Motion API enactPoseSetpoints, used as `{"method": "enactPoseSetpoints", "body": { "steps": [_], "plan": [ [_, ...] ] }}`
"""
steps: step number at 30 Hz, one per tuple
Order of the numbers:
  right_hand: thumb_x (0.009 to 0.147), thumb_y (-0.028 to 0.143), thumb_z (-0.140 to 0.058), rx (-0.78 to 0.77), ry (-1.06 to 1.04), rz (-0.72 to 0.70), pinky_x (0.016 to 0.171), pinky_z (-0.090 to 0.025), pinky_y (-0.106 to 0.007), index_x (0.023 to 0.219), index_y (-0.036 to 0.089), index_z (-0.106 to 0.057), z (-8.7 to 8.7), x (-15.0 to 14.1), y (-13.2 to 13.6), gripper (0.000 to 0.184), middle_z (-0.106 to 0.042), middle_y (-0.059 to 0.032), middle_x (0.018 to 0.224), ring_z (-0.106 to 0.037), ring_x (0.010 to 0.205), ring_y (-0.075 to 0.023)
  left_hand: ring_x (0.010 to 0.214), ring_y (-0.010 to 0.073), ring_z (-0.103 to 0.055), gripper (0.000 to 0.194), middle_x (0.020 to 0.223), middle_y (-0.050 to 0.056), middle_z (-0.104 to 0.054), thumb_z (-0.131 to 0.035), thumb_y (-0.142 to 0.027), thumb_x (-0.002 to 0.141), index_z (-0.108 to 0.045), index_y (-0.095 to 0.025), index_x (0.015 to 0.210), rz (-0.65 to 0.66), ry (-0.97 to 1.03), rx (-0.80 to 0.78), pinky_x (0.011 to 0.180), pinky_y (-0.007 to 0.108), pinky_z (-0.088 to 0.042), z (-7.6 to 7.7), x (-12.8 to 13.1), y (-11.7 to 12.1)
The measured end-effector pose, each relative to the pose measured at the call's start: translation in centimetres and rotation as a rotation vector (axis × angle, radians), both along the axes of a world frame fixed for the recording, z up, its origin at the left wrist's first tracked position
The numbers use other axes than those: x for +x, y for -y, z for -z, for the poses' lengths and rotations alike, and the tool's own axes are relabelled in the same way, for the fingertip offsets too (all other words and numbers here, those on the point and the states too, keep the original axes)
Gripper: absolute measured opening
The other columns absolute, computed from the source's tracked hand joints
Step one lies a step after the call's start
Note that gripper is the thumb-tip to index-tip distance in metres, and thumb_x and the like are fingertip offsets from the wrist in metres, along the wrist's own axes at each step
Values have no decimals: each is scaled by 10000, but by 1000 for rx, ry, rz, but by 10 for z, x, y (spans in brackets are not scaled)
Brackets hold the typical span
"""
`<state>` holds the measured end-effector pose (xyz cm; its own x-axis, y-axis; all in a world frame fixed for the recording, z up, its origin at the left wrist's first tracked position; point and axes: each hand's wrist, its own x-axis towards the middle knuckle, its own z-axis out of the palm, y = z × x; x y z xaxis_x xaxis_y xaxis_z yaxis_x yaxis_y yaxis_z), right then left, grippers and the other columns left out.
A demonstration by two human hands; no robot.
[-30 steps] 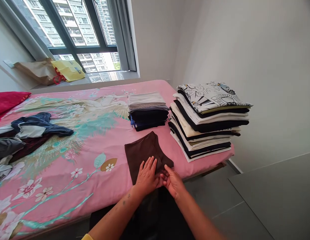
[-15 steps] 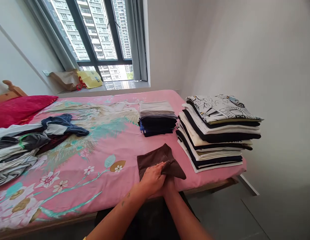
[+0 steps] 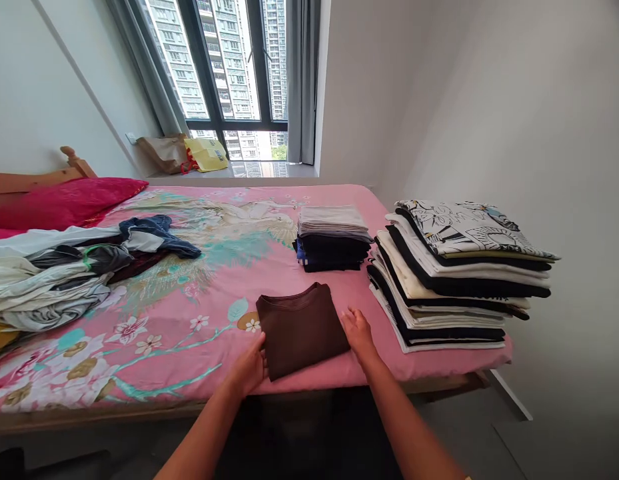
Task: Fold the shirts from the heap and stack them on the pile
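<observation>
A folded dark brown T-shirt (image 3: 302, 330) lies flat on the pink floral bedsheet (image 3: 189, 353), its collar toward the far side. My left hand (image 3: 249, 365) rests against the shirt's near left edge without gripping it. My right hand (image 3: 358, 332) lies on the sheet just off the shirt's right edge, fingers spread. Beyond the shirt stands a short stack of folded dark and grey clothes (image 3: 333, 239). To the right is a tall stack of folded shirts (image 3: 462, 277), topped by a black-and-white printed one.
A heap of unfolded clothes (image 3: 64, 273) lies on the left of the bed, below a red pillow (image 3: 64, 203). A wall runs along the bed's right side. Paper bags (image 3: 206, 155) sit on the windowsill beyond the bed. The bed's near edge is close to my body.
The brown shirt, bunched under my hands before, now lies as a neat flat rectangle. My hands have moved apart to either side of it. The view has tilted up and shifted.
</observation>
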<state>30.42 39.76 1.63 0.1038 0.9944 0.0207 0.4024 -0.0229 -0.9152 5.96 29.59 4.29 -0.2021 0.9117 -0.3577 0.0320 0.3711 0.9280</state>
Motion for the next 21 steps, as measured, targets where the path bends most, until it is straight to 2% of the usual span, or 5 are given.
{"method": "enactPoseSetpoints", "body": {
  "steps": [4, 8, 15, 18, 21],
  "plan": [
    [784, 441, -500, -42, 128, -48, 868, -428, -334, 1048, 150, -623, 29, 24, 15, 412, -658, -127, 1040, -594, 985, -241, 828, 163, -665, 427, 1018, 62, -667, -531, -538, 784, -559, -224, 1073, -15, 331, -191, 741, 350, -558, 26, -7, 31],
    [807, 523, -468, -196, 341, -184, 693, -416, -294, 869, 199, -654, 16, 26, 18, 378, -684, -72, 852, -617, 817, -219, 761, 164, -636, 468, 992, 56, -652, -686, -425, 689, -556, -190, 1072, -90, 254, -184, 639, 322, -567, 24, 5, 33],
    [793, 442, -508, -274, 632, -336, 546, -298, -277, 597, 212, -551, 9, 29, 35, 305, -614, -32, 628, -557, 626, -188, 459, 172, -574, 440, 630, -26, -578, -607, -344, 715, -503, -164, 1102, -30, -192, -221, 406, 297, -464, 28, 6, 43],
    [797, 414, -511, -194, 582, -278, 598, -349, -289, 699, 222, -578, 4, 33, 43, 226, -641, -36, 726, -572, 696, -201, 606, 214, -635, 367, 663, 7, -609, -560, -365, 761, -548, -172, 1072, 10, -569, -44, 577, 350, -514, 28, -5, 54],
    [840, 357, -450, 103, 420, -219, 762, -414, -321, 883, 221, -599, -9, 18, 42, 206, -646, -64, 913, -576, 877, -216, 981, 223, -615, 307, 988, 83, -659, -441, -340, 856, -577, -186, 1084, -29, -866, 274, 875, 378, -477, 22, -5, 48]
  ]
}}
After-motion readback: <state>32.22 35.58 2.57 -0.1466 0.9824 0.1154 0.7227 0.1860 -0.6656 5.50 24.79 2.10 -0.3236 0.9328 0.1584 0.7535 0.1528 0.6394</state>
